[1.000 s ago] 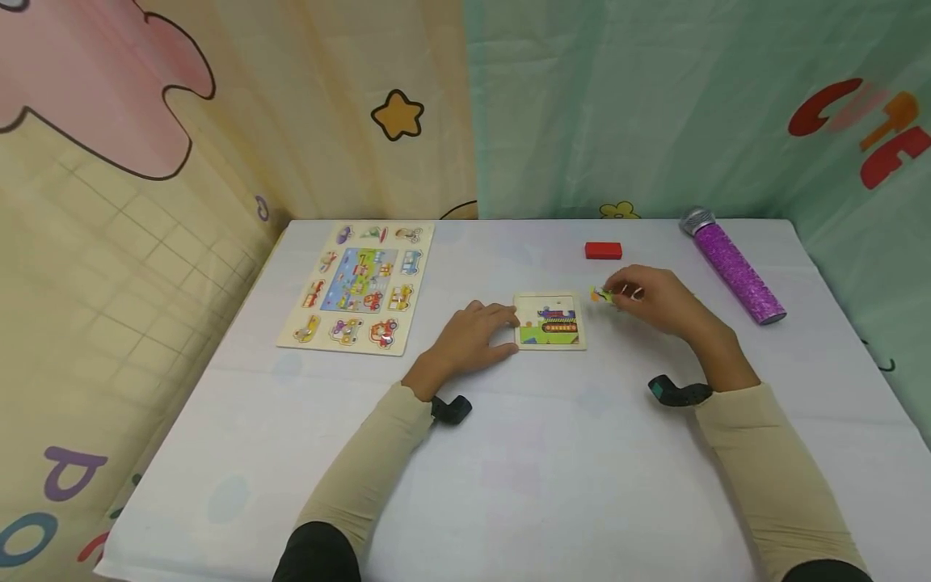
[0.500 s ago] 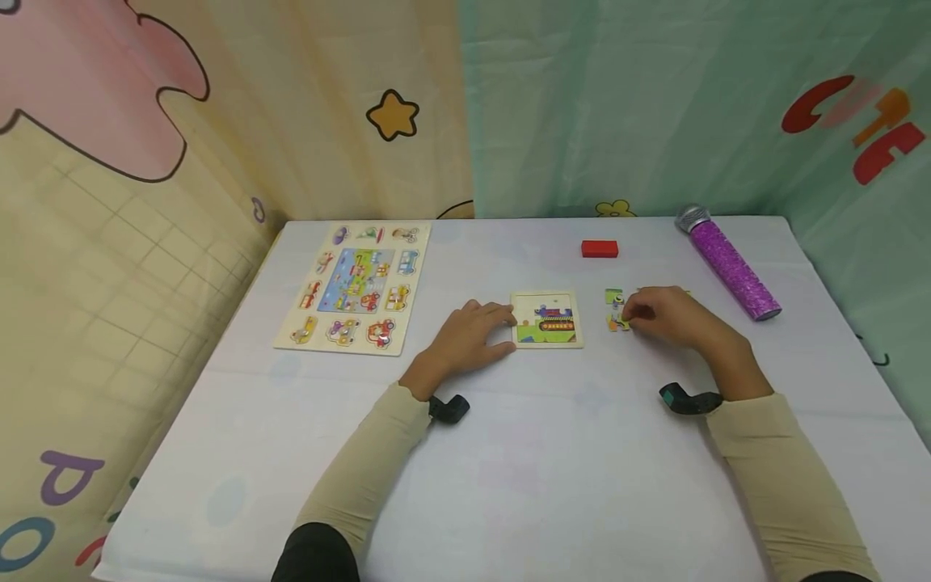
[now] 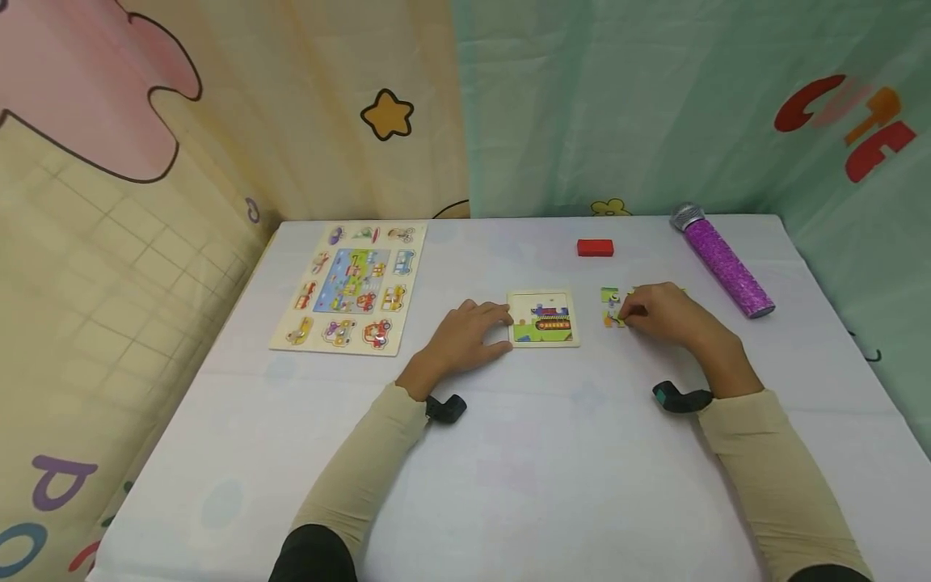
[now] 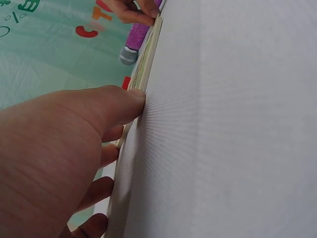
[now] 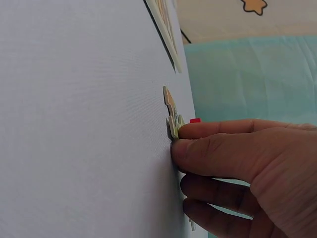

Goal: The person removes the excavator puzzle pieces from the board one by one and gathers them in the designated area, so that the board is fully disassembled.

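One second on, we have lowered our right hand point(image 3: 669, 314) to the table point(image 3: 567, 461) right of centre, its grip pinching a puzzle piece point(image 5: 173, 128) apparently unplaced, our left hand point(image 3: 464, 337) spread against the puzzle board point(image 3: 545, 344).

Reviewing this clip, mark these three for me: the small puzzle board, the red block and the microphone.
Small puzzle board point(image 3: 545, 344): head view, on its near rim.
Red block point(image 3: 595, 248): head view, middle of its visible surface.
Microphone point(image 3: 730, 267): head view, on its glittery purple handle.
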Available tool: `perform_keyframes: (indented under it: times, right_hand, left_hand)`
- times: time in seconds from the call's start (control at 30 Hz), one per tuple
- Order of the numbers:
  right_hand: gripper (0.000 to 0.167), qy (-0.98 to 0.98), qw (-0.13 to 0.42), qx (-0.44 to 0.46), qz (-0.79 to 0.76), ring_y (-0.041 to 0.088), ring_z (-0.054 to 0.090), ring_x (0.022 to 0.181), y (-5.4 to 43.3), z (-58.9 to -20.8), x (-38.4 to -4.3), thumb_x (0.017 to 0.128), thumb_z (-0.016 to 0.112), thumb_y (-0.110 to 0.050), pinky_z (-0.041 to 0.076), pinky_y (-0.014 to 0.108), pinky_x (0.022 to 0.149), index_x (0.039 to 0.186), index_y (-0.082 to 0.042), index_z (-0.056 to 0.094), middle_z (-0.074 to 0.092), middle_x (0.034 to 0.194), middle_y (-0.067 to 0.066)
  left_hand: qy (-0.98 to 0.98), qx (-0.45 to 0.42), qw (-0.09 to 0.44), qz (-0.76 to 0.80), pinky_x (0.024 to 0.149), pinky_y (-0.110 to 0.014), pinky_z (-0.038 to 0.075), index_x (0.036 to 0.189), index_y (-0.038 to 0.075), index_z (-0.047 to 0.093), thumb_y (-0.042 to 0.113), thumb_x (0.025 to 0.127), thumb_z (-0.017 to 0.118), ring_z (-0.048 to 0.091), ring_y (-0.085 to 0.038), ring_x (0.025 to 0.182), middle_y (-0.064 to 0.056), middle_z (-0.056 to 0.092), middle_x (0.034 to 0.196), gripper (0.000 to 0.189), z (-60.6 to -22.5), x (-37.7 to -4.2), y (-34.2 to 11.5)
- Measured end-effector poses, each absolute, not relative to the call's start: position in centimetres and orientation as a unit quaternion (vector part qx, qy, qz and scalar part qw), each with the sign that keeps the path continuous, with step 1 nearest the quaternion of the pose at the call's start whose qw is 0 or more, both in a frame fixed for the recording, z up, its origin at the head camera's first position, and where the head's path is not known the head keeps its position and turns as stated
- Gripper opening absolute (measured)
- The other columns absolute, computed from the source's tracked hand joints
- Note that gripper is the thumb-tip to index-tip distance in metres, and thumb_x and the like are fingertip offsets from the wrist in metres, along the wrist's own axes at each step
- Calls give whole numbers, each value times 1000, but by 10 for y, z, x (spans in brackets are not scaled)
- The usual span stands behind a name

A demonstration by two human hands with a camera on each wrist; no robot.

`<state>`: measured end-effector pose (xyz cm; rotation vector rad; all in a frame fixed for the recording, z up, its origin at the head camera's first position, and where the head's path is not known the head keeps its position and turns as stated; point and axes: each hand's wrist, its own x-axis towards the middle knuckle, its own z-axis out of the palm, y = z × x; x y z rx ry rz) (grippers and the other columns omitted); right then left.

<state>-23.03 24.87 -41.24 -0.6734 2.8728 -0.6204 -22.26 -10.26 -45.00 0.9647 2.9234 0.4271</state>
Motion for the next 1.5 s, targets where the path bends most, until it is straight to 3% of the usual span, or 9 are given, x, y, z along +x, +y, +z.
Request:
perform_keyframes:
  times: [0.7,0.9,1.03,1.23,1.5]
  right_hand:
    - [11,949,57,-227,-212,37,65,103,250,-415,-233,88,73,6,49,54,89,93,-3,77,72,102,15]
    - [13,944,88,-194,-251,40,60,113,259,-415,-235,93,70,-1,44,57,97,106,-3,75,70,113,19]
    - [19,938,86,-186,-280,34,61,108,259,-413,-234,97,67,-5,47,54,94,115,-1,71,69,114,17]
    - [24,921,85,-232,-301,26,60,98,227,-404,-240,98,69,-10,51,49,88,120,-2,69,69,109,11]
    - [31,920,138,-246,-273,32,53,115,168,-412,-262,95,72,-15,44,53,100,123,-3,70,63,119,14]
  left_hand:
    - [940,313,13,138,87,-37,44,132,24,65,47,96,67,52,-20,115,5,51,151,43,-451,-224,-104]
    - [937,315,13,149,86,-38,44,131,23,65,45,96,68,52,-21,113,4,52,150,42,-451,-224,-105]
    - [936,317,15,149,86,-38,44,131,22,66,45,95,68,52,-21,113,3,52,149,42,-450,-224,-104]
    - [938,314,18,143,88,-38,44,131,23,66,45,96,68,52,-21,115,3,52,150,42,-450,-224,-103]
    - [940,311,19,139,87,-37,44,132,24,65,46,96,67,52,-20,114,5,51,151,42,-451,-224,-103]
